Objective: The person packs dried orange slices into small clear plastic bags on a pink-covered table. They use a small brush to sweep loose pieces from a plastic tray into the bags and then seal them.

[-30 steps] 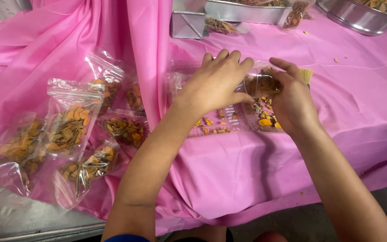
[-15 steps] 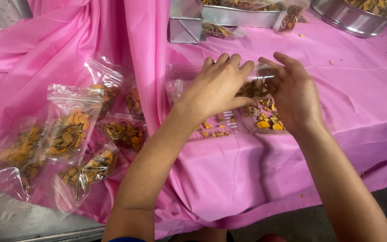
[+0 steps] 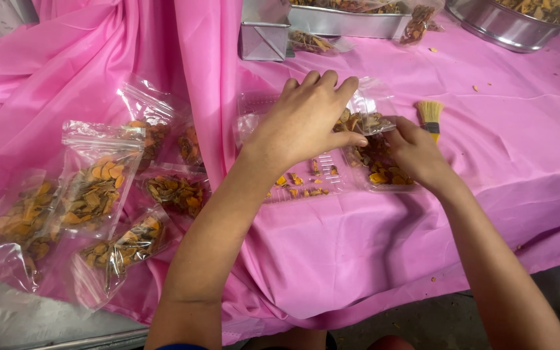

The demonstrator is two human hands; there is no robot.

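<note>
Left hand [image 3: 306,123], fingers spread flat, covers much of a clear plastic zip bag of orange-brown dried chips [image 3: 374,152] lying on the glossy pink-draped table [image 3: 500,149]. Right hand [image 3: 416,152] pinches the bag's edge; its fingertips are partly hidden. A straw-bristled brush [image 3: 430,115] lies just beside. Filled bags [image 3: 95,188] lie well to the left.
</note>
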